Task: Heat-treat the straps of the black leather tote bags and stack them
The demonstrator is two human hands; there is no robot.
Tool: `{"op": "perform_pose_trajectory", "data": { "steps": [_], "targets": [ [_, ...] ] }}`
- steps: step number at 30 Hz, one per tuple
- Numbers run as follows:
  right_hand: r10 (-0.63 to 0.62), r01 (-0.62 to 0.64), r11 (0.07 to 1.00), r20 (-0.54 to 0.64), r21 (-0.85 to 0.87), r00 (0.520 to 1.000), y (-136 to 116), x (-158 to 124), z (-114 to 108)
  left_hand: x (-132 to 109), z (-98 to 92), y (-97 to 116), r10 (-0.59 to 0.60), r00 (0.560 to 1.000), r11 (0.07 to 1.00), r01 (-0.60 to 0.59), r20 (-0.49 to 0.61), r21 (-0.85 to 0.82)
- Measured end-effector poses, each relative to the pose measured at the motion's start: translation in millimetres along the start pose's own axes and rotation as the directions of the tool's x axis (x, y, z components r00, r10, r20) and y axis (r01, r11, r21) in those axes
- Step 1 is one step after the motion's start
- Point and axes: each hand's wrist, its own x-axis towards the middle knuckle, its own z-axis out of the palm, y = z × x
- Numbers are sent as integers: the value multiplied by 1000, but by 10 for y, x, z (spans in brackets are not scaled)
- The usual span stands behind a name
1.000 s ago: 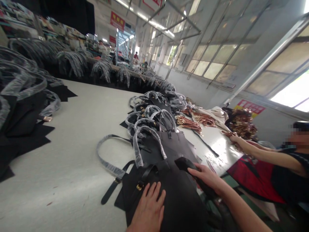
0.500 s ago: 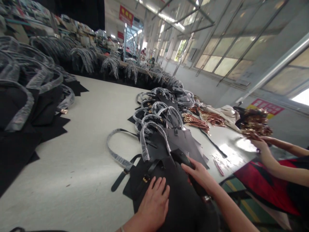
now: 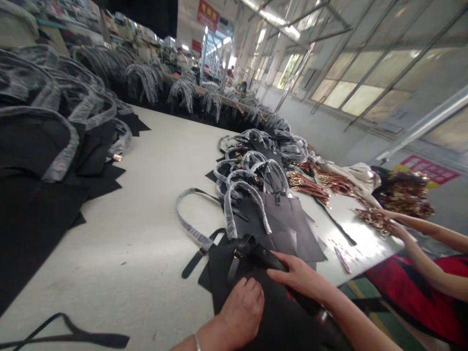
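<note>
A black leather bag panel (image 3: 278, 319) lies at the near edge of the white table (image 3: 146, 229). My left hand (image 3: 241, 309) rests on it with the fingers curled under, knuckles up. My right hand (image 3: 298, 275) lies over a black strap (image 3: 268, 261) that runs across the panel, fingers stretched along it. A black strap with a gold buckle (image 3: 237, 256) sits just beyond my left hand. Behind it lies a pile of black bags with plastic-wrapped handles (image 3: 252, 187).
A co-worker's hands (image 3: 393, 224) at the right reach into a pile of gold-and-brown hardware (image 3: 404, 195). Black bags with wrapped handles (image 3: 54, 131) crowd the left side. A loose black strap (image 3: 69, 334) lies at the near left edge. More straps with gold clips (image 3: 310, 183) lie beyond.
My left hand's fingers have curled from flat into a loose fist on the panel. My right hand slid left along the strap. The view shifted right; the co-worker's hands stay at the hardware.
</note>
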Motion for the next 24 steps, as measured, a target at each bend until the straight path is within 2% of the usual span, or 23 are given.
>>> {"op": "perform_pose_trajectory", "data": {
  "steps": [4,7,9,11,14,19,22,24],
  "targets": [
    [33,-30,999,111,-33,993,15,-218,7,-7,-27,9,151,988,988,-151,40,-1],
    [-24,32,997,128,-64,992,-89,-190,127,4,-34,23,265,960,963,-268,87,19],
    [-68,79,993,121,-83,990,-196,-102,225,15,-41,35,291,946,954,-299,142,34],
    [-115,126,987,108,-97,987,-287,-21,303,23,-39,41,295,941,951,-305,167,40],
    [-145,159,981,122,-115,982,-313,5,333,18,-7,30,281,950,958,-287,138,26],
    [-60,84,991,216,-108,975,-167,-83,230,-2,49,-8,289,957,957,-289,36,-10],
    [-37,63,992,222,-110,974,-203,-44,242,8,13,3,277,959,961,-277,51,-8],
    [-108,133,983,189,-126,976,-303,34,300,21,-33,22,275,958,961,-277,84,15]
  ]
}}
